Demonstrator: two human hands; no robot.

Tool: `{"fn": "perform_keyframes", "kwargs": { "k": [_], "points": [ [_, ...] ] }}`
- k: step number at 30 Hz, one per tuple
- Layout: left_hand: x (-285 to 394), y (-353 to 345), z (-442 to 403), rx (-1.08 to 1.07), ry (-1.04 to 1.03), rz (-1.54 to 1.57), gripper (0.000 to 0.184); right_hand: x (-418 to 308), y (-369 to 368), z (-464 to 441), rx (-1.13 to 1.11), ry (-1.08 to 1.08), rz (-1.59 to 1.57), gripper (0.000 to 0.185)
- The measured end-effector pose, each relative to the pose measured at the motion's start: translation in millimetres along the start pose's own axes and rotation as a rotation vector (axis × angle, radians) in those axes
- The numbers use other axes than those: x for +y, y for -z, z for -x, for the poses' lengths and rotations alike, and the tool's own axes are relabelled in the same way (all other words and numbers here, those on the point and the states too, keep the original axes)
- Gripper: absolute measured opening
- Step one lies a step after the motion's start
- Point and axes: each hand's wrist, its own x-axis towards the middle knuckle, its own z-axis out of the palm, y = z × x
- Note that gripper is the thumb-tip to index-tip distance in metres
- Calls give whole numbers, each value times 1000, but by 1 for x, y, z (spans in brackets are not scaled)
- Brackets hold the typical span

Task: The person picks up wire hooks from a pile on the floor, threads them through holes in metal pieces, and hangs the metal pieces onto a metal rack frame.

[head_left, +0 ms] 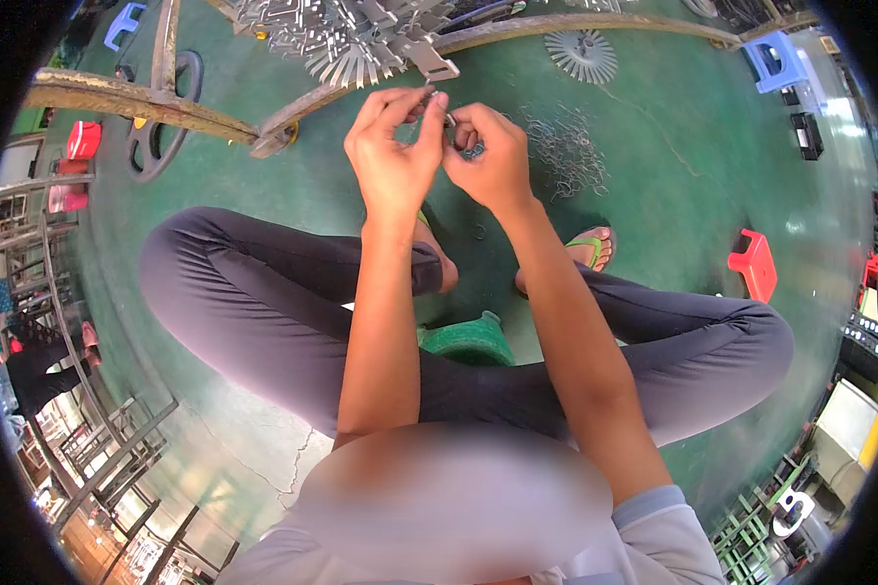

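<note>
My left hand (395, 146) is closed, its thumb and forefinger pinched together just below the hanging metal parts. What sits in that pinch is too small to make out. Right beside it, my right hand (493, 156) is curled shut, with small metal wire pieces (472, 151) showing under its fingers. Above both hands hangs a dense cluster of silvery metal parts (346, 44). A flat bracket-like metal plate (427, 60) at its lower edge is nearest my fingertips. On the floor behind my right hand lies a loose heap of thin wire hooks (568, 154).
A worn frame bar (517, 31) runs behind the cluster. A round fan of metal strips (580, 57) lies beyond it. Under me is a green stool (468, 341). A red stool (754, 265) and a blue stool (776, 60) stand right. Another person's legs (49, 375) show far left.
</note>
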Motion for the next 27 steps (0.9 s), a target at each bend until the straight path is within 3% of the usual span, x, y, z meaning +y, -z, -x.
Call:
{"fn": "perform_keyframes", "kwargs": {
  "k": [2,4,6,8,11,12,15,18,24,27],
  "points": [
    [-1,7,-3,4,85,-14,16,19,-9,20,50,-100,-26,22],
    [-6,16,-11,47,220,-18,19,73,-20,63,-76,-429,255,26],
    [-9,26,-17,96,287,-41,20,143,-34,130,-259,-613,574,27],
    [-9,34,-22,118,387,-78,23,150,-35,164,-327,-834,568,26],
    [-11,40,-26,118,488,-71,23,148,-42,175,-287,-813,529,27],
    [-15,40,-26,122,480,-45,23,148,-41,172,-415,-840,481,30],
    [-21,41,-27,105,453,-28,22,144,-44,166,-465,-880,539,25],
    [-18,49,-25,67,446,-90,22,121,-33,170,-296,-775,604,23],
    [-16,42,-26,52,534,1,24,127,-34,183,-506,-822,651,28],
    [-24,43,-28,57,541,17,23,111,-36,164,-448,-854,594,26]
  ]
}}
